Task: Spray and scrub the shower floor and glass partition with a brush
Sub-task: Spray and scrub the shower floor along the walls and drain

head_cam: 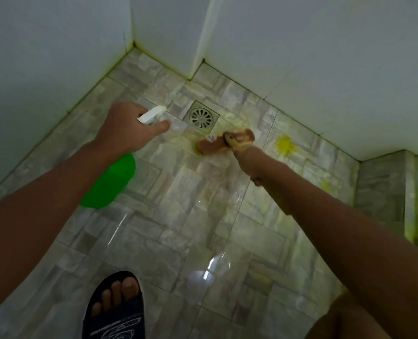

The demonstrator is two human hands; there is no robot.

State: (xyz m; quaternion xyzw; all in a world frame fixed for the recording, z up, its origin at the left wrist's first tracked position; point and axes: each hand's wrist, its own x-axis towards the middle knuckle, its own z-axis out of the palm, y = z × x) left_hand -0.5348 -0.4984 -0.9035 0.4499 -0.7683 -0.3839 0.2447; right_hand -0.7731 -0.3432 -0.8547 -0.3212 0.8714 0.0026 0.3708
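A: Just beside the floor drain (201, 116), on its near side, the scrub brush (224, 142) sits bristles-down on the wet tiled floor (168, 231). The right hand (248, 162) seems to hold its handle, though the fingers are too blurred to make out.

B: And the left hand (123, 128)?

A: Curled round the neck of the green spray bottle (110, 182), forefinger on the trigger, white nozzle aimed at the tiles left of the drain.

B: So floor scrubbing, I'd say, not the glass yet.

A: Agreed. A yellow splash of cleaner (284, 144) lies right of the drain, unscrubbed. Next the brush likely needs to cross over there, pressed flat.
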